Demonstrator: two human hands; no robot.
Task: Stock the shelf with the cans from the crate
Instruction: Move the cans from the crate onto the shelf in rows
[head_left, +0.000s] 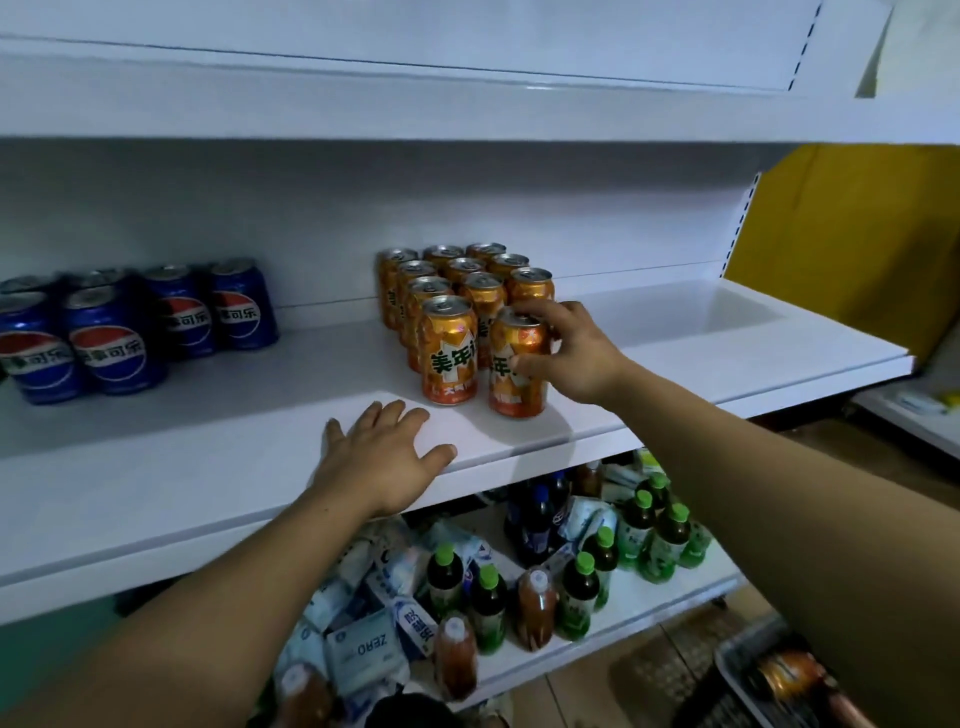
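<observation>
Right hand (569, 353) grips an orange can (514, 392) on the shelf (208, 447); left hand (387, 460) lies spread flat; crate (727, 661) holds cans (789, 675)

Glossy metal orange cans (470, 317) on a smooth, matt white shelf (218, 467).

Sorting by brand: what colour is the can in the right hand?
The can is orange with green lettering; head view.
</observation>
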